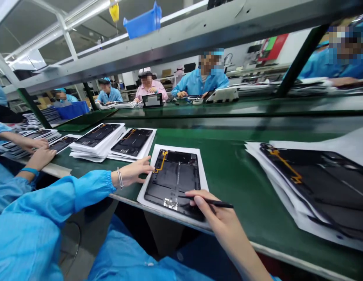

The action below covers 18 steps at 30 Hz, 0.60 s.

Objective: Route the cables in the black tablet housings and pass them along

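A black tablet back panel [175, 177] with an orange flex cable lies on a white sheet [202, 171] at the front edge of the green bench [231, 175]. My left hand [134, 171], fingers stretched out, rests on the sheet's left edge and touches the panel's top left corner. My right hand [212, 212] is closed on a thin black stylus-like tool [212, 201], whose tip lies on the panel's lower part.
Two stacks of similar panels on white sheets [111, 142] sit to the left, and a larger stack [313, 187] to the right. A co-worker's hands [37, 152] work at far left. Several people in blue coats sit across the line.
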Tool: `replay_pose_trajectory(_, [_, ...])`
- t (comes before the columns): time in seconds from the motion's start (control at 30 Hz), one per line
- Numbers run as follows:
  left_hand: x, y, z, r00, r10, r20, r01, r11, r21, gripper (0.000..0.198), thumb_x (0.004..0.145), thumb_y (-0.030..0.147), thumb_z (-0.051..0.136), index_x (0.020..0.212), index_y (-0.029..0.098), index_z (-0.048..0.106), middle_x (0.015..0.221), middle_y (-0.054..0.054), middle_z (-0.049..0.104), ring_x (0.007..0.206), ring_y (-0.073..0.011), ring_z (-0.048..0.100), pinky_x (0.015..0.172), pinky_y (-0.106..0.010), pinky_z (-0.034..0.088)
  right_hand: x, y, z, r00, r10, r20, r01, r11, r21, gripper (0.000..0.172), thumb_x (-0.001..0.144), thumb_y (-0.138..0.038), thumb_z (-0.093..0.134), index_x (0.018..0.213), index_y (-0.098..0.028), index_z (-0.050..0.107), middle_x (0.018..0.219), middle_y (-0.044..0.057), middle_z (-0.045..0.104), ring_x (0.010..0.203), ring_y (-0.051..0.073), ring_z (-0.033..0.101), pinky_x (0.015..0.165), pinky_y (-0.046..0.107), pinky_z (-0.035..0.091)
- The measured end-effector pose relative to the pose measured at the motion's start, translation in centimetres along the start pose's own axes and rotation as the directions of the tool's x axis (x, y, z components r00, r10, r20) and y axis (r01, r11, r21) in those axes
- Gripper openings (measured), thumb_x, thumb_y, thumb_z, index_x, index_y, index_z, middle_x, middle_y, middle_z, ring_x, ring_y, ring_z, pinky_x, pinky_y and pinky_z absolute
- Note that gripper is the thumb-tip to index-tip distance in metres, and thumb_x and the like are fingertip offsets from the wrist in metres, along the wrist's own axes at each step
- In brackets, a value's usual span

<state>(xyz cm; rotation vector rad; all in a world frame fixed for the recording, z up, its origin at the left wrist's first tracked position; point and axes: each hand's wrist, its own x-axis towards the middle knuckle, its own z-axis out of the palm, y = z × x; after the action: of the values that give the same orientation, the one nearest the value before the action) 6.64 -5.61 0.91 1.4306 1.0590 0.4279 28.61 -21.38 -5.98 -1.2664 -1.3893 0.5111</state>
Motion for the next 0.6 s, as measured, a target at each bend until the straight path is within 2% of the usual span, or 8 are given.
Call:
replay_pose_trajectory(0.1, [0.9,-0.3,-0.1,0.999,-0.018,-0.032,0.017,0.999,-0.037,0.082,0.082,0.041,0.071,0.153,0.028,0.032,0.147,-0.015,0.05,0.128,-0.0282,0.054,0.095,-0.044,0.052,-0.1,0.0,-0.1,1.0,-0.009,-0.009,0.009,1.0,-0.009,0.041,0.096,-0.057,0.051,0.093,-0.026,0.077,0.079,0.003,0.072,0.073,0.017,0.068,0.071,0.025,0.054])
replay_pose_trajectory(0.17, [1.5,-0.7,-0.4,0.999,0.003,-0.034,-0.005,0.999,-0.046,0.078,0.079,0.046,0.075,0.146,0.025,0.041,0.135,-0.014,0.058,0.116,-0.0252,0.061,0.089,-0.039,0.055,-0.1,0.0,-0.1,1.0,-0.013,-0.015,0.013,1.0,-0.014,0.04,0.096,-0.056,0.051,0.093,-0.026,0.077,0.077,0.002,0.07,0.074,0.017,0.068,0.071,0.025,0.053])
replay_pose_trajectory(0.27, [2.4,-1.3,-0.5,0.999,0.051,-0.011,-0.051,0.999,-0.014,0.063,0.07,0.054,0.081,0.117,0.016,0.062,0.106,-0.011,0.068,0.092,-0.0203,0.066,0.078,-0.032,0.055,-0.1,0.1,-0.1,1.0,-0.014,-0.023,0.014,1.0,-0.008,0.039,0.096,-0.055,0.051,0.094,-0.026,0.077,0.077,0.002,0.07,0.075,0.017,0.068,0.071,0.025,0.053])
replay_pose_trajectory(0.33, [2.9,-1.6,-0.4,0.997,0.082,0.013,-0.083,0.996,0.029,0.055,0.066,0.056,0.083,0.096,0.013,0.066,0.089,-0.008,0.068,0.081,-0.0178,0.065,0.073,-0.03,0.053,-0.2,0.0,-0.1,0.999,-0.013,-0.033,0.013,1.0,-0.001,0.039,0.096,-0.055,0.051,0.094,-0.026,0.077,0.078,0.002,0.07,0.075,0.017,0.068,0.071,0.025,0.053])
replay_pose_trajectory(0.4, [3.3,-1.8,-0.3,0.992,0.123,0.02,-0.124,0.989,0.081,0.049,0.066,0.055,0.082,0.085,0.012,0.066,0.081,-0.006,0.067,0.075,-0.0163,0.064,0.07,-0.029,0.051,-0.2,-0.1,-0.1,0.999,-0.009,-0.038,0.009,1.0,0.012,0.038,0.096,-0.054,0.052,0.093,-0.026,0.077,0.077,0.002,0.07,0.074,0.016,0.067,0.072,0.024,0.054])
replay_pose_trajectory(0.5, [3.9,-1.3,-0.4,0.974,0.224,-0.018,-0.218,0.959,0.179,0.043,0.069,0.051,0.079,0.083,0.012,0.067,0.075,-0.004,0.067,0.069,-0.0158,0.061,0.064,-0.027,0.047,-0.4,-0.2,-0.2,0.998,-0.009,-0.058,0.011,0.999,0.031,0.038,0.096,-0.055,0.052,0.093,-0.026,0.078,0.079,0.002,0.071,0.074,0.016,0.068,0.071,0.024,0.054])
replay_pose_trajectory(0.6, [4.9,0.9,-1.8,0.933,0.355,-0.057,-0.324,0.898,0.298,0.038,0.075,0.046,0.074,0.091,0.012,0.071,0.082,-0.003,0.07,0.076,-0.0186,0.064,0.068,-0.028,0.049,-0.4,-0.1,-0.3,0.996,-0.01,-0.091,0.012,1.0,0.02,0.038,0.095,-0.055,0.053,0.092,-0.026,0.078,0.083,0.002,0.074,0.076,0.016,0.07,0.071,0.023,0.054])
